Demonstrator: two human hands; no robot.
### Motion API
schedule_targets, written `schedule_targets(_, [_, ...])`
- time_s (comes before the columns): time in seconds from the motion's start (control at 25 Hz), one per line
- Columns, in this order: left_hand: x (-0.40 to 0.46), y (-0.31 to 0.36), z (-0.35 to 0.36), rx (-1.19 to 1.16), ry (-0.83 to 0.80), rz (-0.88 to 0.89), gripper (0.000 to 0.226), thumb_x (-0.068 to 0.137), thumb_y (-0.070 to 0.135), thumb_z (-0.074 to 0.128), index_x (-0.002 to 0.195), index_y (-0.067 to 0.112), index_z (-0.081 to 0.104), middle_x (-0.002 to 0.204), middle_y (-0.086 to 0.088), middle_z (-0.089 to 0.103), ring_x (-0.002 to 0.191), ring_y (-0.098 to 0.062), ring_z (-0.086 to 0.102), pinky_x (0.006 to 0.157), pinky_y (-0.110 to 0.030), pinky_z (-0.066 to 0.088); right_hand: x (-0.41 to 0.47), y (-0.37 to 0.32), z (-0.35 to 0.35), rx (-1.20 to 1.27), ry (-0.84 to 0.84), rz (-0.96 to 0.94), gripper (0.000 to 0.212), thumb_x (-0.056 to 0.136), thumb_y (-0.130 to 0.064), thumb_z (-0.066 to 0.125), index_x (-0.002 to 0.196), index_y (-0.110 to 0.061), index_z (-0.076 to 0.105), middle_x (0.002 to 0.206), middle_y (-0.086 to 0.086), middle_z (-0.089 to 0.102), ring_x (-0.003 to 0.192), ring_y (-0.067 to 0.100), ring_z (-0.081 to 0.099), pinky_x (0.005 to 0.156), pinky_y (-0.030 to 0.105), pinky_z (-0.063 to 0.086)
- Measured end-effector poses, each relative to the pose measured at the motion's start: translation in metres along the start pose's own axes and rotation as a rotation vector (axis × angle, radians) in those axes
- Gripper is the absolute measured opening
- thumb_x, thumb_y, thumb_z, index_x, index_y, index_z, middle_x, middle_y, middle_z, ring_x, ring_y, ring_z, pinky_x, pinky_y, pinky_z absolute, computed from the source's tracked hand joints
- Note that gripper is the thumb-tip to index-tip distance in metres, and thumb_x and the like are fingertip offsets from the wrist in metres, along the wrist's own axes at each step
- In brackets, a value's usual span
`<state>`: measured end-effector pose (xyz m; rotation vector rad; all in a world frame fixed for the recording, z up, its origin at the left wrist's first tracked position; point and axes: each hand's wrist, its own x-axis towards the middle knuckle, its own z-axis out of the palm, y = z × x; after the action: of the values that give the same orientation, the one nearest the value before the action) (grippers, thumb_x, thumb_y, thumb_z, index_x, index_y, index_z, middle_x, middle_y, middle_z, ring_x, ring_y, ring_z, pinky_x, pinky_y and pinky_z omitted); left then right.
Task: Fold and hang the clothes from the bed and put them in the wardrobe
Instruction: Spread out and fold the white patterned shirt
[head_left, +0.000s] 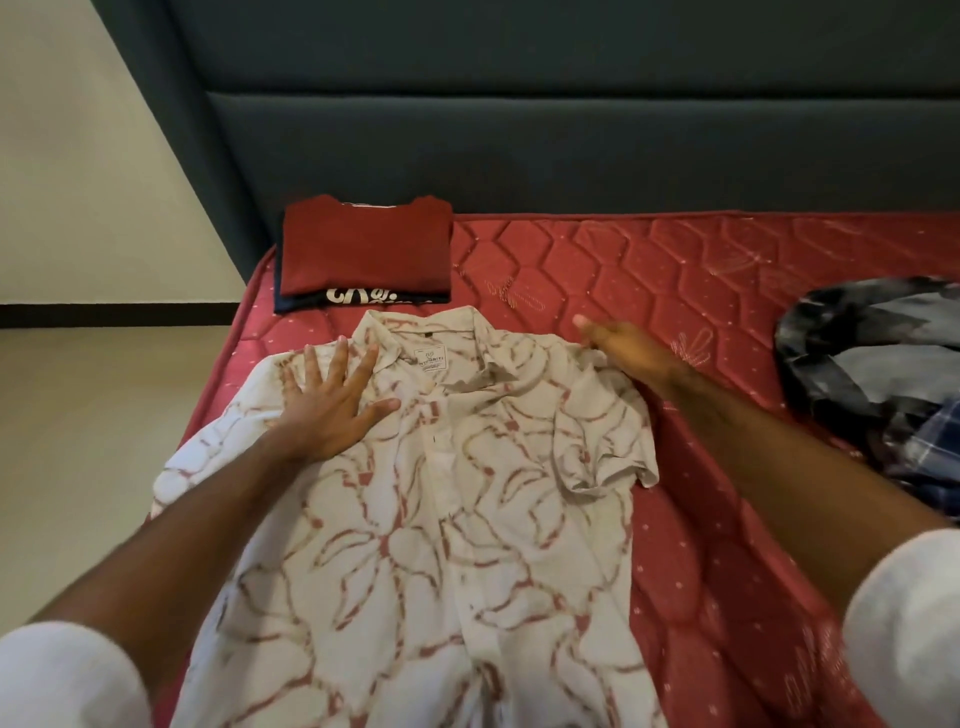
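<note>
A white short-sleeved shirt with a red floral line pattern (441, 509) lies spread flat, front up, on the red quilted mattress (649, 270), collar toward the headboard. My left hand (332, 400) presses flat with spread fingers on the shirt's left shoulder area. My right hand (628, 348) lies with straight fingers at the shirt's right shoulder, touching the fabric edge. Beyond the collar sits a folded dark red T-shirt (366, 249) stacked on a folded dark garment with white lettering (374, 299).
A heap of unfolded grey and blue checked clothes (878, 374) lies at the right edge of the mattress. A dark padded headboard (519, 130) stands behind. The beige floor (104, 415) and the wall are to the left of the bed.
</note>
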<state>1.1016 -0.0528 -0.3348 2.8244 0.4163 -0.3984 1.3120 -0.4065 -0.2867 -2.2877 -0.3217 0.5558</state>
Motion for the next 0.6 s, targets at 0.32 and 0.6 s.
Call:
schedule_targets(0.32, [0.025, -0.029, -0.004, 0.141, 0.141, 0.090, 0.088, 0.081, 0.092, 0.005, 0.153, 0.049, -0.023, 0.167, 0.004, -0.021, 0.151, -0.035, -0.025, 0.116, -0.071, -0.008, 0.042, 0.003, 0.007, -0.250, 0.219, -0.124, 0.017, 0.096, -0.027, 0.059, 0.099, -0.010, 0.057, 0.080, 0.007, 0.070, 0.071, 0.027, 0.067, 0.065, 0.040, 0.055])
schedule_targets(0.6, [0.015, -0.012, -0.002, 0.334, 0.233, 0.063, 0.076, 0.100, 0.066, 0.006, 0.161, 0.024, -0.007, 0.169, -0.009, -0.009, 0.155, -0.036, -0.010, 0.120, -0.066, -0.003, 0.017, 0.020, 0.020, -0.089, 0.309, -0.050, 0.053, 0.095, -0.045, 0.065, 0.125, -0.005, 0.046, 0.125, 0.012, 0.055, 0.112, 0.028, 0.054, 0.088, 0.039, 0.044])
